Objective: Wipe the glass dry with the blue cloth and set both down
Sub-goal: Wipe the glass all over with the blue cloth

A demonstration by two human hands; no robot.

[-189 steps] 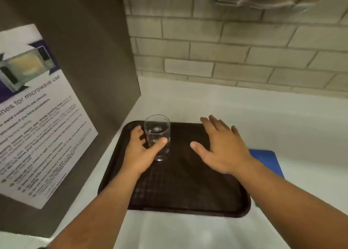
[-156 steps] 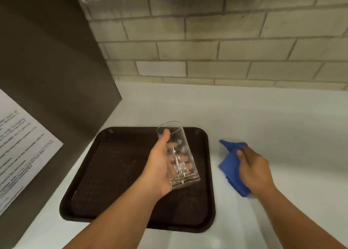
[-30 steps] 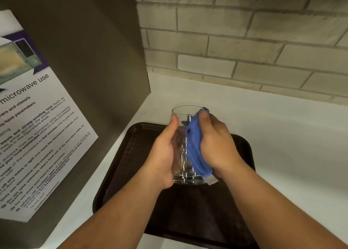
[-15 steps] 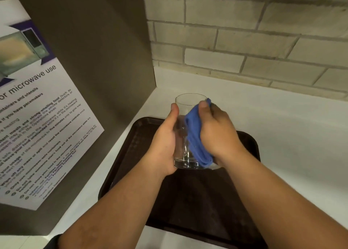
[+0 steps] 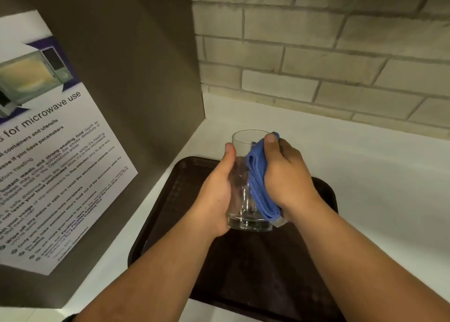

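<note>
A clear drinking glass [image 5: 246,207] is held upright in the air above the dark brown tray [image 5: 255,268]. My left hand [image 5: 216,195] grips its left side, thumb near the rim. My right hand [image 5: 285,175] presses a folded blue cloth [image 5: 258,180] against the right side of the glass, with the thumb on top of the cloth close to the rim. The cloth covers the right wall of the glass from rim to base. The fingers behind the glass are hidden.
The tray lies on a white counter [image 5: 379,175]. A brown panel [image 5: 136,83] with a microwave-use notice [image 5: 48,156] stands close on the left. A brick wall [image 5: 316,44] runs along the back.
At first the glass stood on the tray and the cloth lay on the counter. Both were picked up. Over the last second the hands stay on glass and cloth, shifting only slightly.
</note>
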